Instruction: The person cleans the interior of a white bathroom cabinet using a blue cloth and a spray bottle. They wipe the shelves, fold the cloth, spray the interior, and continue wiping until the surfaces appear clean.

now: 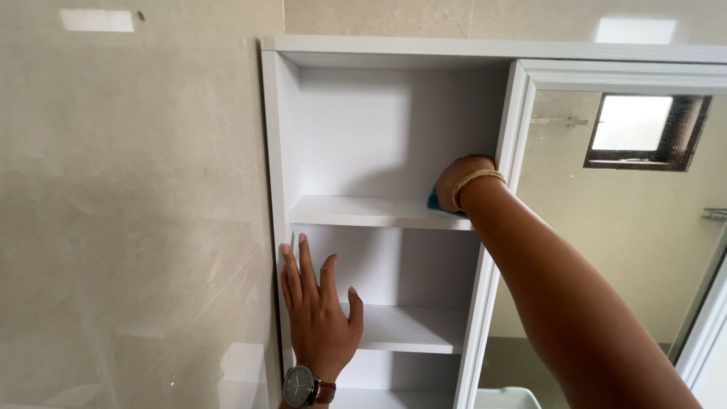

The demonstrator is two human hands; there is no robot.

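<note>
Right hand on blue cloth

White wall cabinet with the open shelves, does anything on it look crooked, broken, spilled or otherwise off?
Nothing stands out. The white cabinet has level shelves with no visible cracks, stains or spills. The right hand presses a blue cloth on the upper shelf; the left hand rests flat on the cabinet's left edge. The mirror door looks intact.

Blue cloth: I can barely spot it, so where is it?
In the head view, the blue cloth lies under the right hand on the upper shelf, beside the mirror frame.
</note>
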